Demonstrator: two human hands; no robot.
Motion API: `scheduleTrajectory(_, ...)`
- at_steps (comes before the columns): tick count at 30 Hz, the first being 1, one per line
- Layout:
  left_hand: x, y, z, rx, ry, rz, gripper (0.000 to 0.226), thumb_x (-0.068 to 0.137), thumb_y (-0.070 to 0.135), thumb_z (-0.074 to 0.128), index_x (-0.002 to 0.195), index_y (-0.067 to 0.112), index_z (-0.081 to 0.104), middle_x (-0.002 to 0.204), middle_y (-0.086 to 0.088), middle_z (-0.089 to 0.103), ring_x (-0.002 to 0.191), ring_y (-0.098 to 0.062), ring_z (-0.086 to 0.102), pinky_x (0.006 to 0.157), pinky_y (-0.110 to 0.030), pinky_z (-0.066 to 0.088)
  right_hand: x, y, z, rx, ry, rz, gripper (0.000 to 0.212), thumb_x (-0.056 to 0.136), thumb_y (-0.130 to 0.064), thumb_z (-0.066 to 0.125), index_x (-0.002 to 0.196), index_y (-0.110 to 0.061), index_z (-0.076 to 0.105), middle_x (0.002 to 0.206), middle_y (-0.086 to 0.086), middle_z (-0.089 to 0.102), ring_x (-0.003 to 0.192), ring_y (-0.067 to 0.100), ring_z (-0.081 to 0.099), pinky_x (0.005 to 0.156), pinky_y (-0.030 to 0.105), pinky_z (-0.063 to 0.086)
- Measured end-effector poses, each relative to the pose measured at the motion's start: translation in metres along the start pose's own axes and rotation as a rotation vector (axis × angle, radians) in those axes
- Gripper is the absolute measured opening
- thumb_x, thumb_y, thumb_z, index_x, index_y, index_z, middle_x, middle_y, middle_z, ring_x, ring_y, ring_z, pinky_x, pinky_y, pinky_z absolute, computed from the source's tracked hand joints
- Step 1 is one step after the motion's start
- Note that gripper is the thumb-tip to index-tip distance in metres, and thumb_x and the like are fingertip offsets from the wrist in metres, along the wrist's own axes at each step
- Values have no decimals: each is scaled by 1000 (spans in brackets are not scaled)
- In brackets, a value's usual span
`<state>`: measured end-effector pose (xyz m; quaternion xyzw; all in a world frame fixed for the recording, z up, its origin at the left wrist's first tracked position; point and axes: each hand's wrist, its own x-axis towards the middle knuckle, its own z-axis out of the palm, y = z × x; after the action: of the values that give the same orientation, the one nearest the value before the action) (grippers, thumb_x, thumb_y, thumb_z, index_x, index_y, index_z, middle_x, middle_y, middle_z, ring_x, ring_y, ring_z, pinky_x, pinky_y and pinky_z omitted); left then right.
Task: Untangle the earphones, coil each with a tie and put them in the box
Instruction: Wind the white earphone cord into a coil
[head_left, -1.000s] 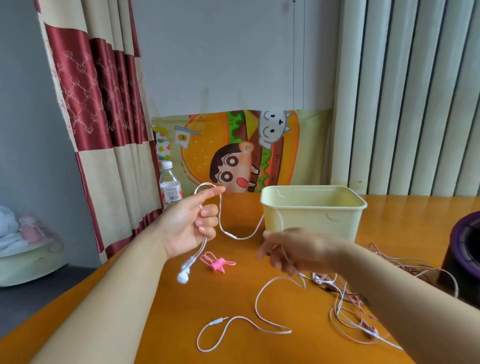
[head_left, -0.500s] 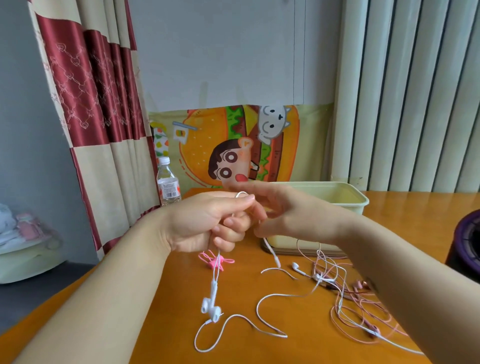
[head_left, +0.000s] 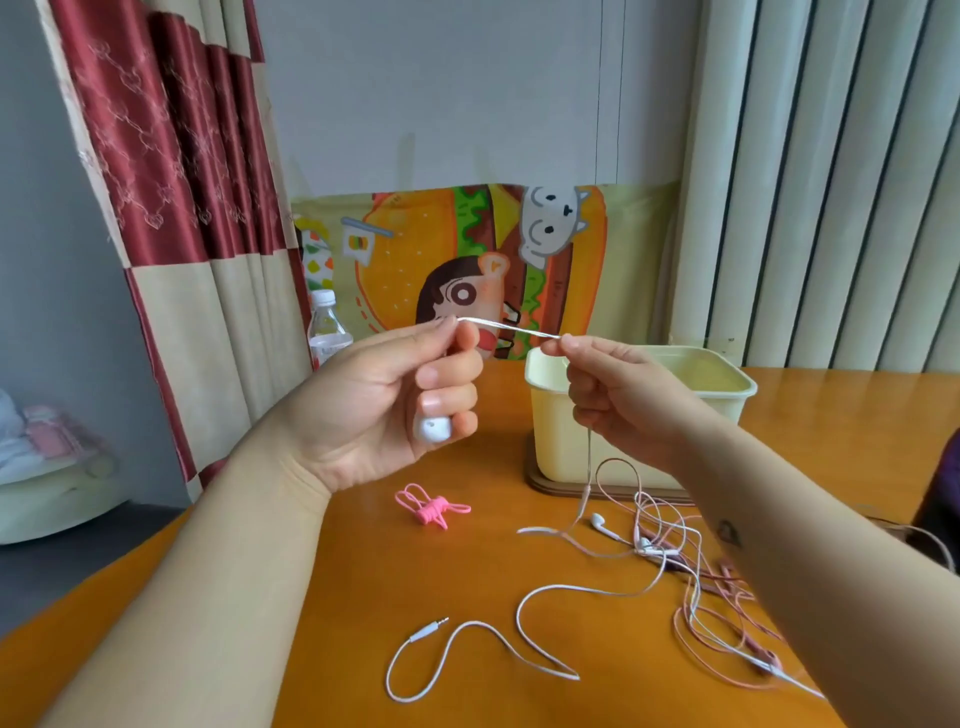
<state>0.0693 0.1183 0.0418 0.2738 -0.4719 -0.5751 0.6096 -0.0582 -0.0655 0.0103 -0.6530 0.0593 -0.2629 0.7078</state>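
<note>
- Grip of the left hand: thumb and forefinger pinch a white cable at the top, and the lower fingers curl round a white earbud held against the palm.
- Grip of the right hand: closed too, pinching the same cable at its fingertips. The short stretch between the hands is taut and looks doubled.
- A thin strand hangs from the right hand, in front of the box, down to the tabletop. Whether it belongs to the white earphone I cannot tell.
- A plug lies on the tabletop nearest the person, its white lead wandering in slack loops toward the tangle.
- That tangle of pink and white earphones lies beside and under the right forearm, not yet sorted.
- A pink tie rests on the tabletop below the left hand, untouched.
- The box is cream and open, and stands behind the right hand. Its inside is mostly hidden from here.
- My judgement: the step in hand is freeing and straightening the white earphone, early in the task, with coiling and tying not yet begun.
- The next move calls for running the cable through the fingers toward the plug and easing it clear of the pink strands without tightening a knot.
- Behind stand a water bottle, a red curtain and a cartoon cloth.
</note>
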Motion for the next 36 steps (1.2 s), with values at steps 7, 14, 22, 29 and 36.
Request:
scheduleTrajectory(7, 26, -14, 2, -170, 387, 268, 24, 97, 22, 40, 86, 16, 61, 65, 7, 58, 63, -6, 63, 74, -27, 58, 18, 51, 19, -163, -6, 176, 25, 98, -27, 47, 88, -17, 68, 55, -4, 36, 40, 5, 26, 38, 16, 22)
scheduleTrajectory(14, 43, -49, -63, -170, 889, 296, 26, 102, 21, 38, 96, 12, 61, 78, 1, 70, 86, -14, 67, 82, -32, 52, 3, 47, 26, -968, -339, 307, 28, 97, -36, 48, 100, -23, 73, 58, -11, 50, 50, 4, 41, 53, 16, 35)
scheduleTrajectory(22, 56, -91, -82, -84, 995, 106, 26, 102, 22, 39, 100, 8, 61, 102, -8, 68, 99, -21, 64, 81, -32, 50, 0, 19, 36, -1230, -329, 66, 26, 93, -32, 54, 88, -15, 73, 71, 4, 64, 58, 7, 47, 57, 29, 40)
scheduleTrajectory(29, 44, -106, -70, 224, 645, 31, 27, 101, 20, 40, 104, 10, 65, 107, -9, 70, 101, -23, 67, 93, -47, 51, 4, 9, 28, -1203, -203, -112, 29, 94, -32, 54, 77, -15, 70, 65, -4, 65, 54, 7, 55, 49, 20, 40)
scheduleTrajectory(36, 48, -113, -53, 273, 491, 138, 32, 86, 30, 41, 83, 9, 66, 69, -8, 64, 70, -20, 66, 78, -48, 57, 9, 7, 17, -994, -179, -186, 34, 94, -33, 55, 65, -15, 59, 57, -2, 59, 50, 7, 52, 51, 15, 40)
